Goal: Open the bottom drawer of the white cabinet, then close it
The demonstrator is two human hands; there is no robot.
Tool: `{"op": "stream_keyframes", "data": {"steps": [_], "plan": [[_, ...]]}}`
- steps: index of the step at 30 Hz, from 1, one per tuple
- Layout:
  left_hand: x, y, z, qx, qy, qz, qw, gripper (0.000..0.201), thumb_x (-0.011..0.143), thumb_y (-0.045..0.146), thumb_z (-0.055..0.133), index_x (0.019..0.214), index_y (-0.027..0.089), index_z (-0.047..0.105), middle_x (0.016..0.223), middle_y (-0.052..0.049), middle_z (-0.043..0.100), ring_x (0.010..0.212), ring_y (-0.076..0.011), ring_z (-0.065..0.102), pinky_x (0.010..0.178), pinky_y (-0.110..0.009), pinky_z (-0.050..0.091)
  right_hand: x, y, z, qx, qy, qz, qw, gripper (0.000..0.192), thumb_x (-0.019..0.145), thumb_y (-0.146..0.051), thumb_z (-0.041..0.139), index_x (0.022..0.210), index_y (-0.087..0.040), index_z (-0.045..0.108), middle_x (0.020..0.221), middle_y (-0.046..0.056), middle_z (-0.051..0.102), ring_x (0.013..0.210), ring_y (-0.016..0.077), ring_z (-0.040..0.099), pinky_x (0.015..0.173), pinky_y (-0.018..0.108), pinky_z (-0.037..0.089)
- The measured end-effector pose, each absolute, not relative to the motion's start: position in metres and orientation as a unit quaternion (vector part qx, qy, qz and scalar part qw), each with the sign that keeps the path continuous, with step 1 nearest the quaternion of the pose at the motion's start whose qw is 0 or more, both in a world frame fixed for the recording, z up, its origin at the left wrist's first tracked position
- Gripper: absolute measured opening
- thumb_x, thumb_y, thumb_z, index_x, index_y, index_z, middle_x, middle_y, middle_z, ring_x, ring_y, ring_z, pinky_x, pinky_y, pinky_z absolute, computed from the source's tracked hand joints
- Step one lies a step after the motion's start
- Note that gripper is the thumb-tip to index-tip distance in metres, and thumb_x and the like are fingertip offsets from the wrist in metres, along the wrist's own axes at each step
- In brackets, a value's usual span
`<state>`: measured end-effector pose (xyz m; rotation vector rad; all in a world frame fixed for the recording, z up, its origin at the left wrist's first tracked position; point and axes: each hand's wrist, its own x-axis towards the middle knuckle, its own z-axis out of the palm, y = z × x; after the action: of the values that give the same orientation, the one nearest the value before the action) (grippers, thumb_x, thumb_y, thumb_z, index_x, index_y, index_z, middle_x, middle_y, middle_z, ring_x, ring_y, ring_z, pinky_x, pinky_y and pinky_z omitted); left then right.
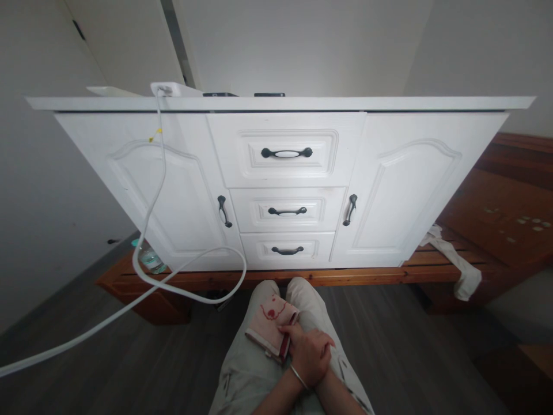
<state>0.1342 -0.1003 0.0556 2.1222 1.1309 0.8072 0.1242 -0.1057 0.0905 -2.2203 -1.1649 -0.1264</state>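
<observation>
Pink folded cloth (pixel 271 324), apparently on lap

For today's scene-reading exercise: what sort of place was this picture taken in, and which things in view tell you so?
Probably a room in a home, perhaps a bedroom. A white cabinet with drawers and doors stands on a wooden bed frame over grey plank flooring. The person's hands rest on a pink cloth in their lap.

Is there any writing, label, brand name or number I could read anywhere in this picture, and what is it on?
None can be read.
pink cloth: red marks that look like a drawing, not letters; the hands rest on it.
plastic bottle: its label is too small and blurred.
white cabinet: plain, no lettering.
wooden surface: pale spots, no legible signs.
</observation>
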Motion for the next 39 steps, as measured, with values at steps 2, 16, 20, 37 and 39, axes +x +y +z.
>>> {"op": "stream_keyframes", "data": {"steps": [2,16,20,37,39], "plan": [[0.134,-0.1,0.056,0.8,0.423,0.301,0.3,0.026,0.076,0.009,0.054,0.089,0.018,0.075,0.088,-0.006,0.077,0.089,-0.0228,0.068,0.085,-0.036,0.05,0.124,-0.106,0.091,-0.841,-0.441,-0.049,0.308,0.037,0.096,-0.042,0.059,0.125,-0.019,0.062,0.128,0.011,0.063,0.108,0.0221,0.064,0.09,0.044,0.058],[0.134,-0.101,0.058,0.794,0.427,0.308,0.303,0.026,0.075,0.01,0.054,0.088,0.019,0.075,0.087,-0.006,0.077,0.089,-0.0231,0.068,0.086,-0.037,0.049,0.124,-0.107,0.099,-0.845,-0.436,-0.054,0.305,0.035,0.096,-0.041,0.059,0.123,-0.019,0.062,0.126,0.01,0.065,0.105,0.0214,0.065,0.088,0.043,0.059],[0.134,-0.102,0.063,0.793,0.434,0.297,0.306,0.026,0.076,0.011,0.054,0.088,0.019,0.075,0.088,-0.007,0.078,0.089,-0.0239,0.069,0.087,-0.039,0.05,0.124,-0.108,0.102,-0.844,-0.436,-0.055,0.307,0.036,0.096,-0.041,0.06,0.124,-0.02,0.062,0.127,0.01,0.064,0.106,0.0211,0.065,0.089,0.043,0.058],[0.135,-0.1,0.057,0.783,0.426,0.312,0.328,0.026,0.072,0.017,0.054,0.086,0.026,0.074,0.086,-0.008,0.076,0.088,-0.0319,0.07,0.085,-0.05,0.053,0.123,-0.109,0.1,-0.845,-0.428,-0.055,0.316,0.035,0.095,-0.041,0.06,0.124,-0.02,0.062,0.128,0.011,0.064,0.108,0.0216,0.064,0.091,0.043,0.058],[0.134,-0.099,0.057,0.783,0.428,0.309,0.329,0.025,0.073,0.018,0.054,0.086,0.027,0.073,0.086,-0.008,0.076,0.089,-0.0323,0.071,0.084,-0.051,0.053,0.123,-0.109,0.099,-0.846,-0.427,-0.055,0.315,0.035,0.096,-0.041,0.06,0.124,-0.02,0.062,0.129,0.01,0.064,0.108,0.0217,0.064,0.091,0.044,0.057]]}}
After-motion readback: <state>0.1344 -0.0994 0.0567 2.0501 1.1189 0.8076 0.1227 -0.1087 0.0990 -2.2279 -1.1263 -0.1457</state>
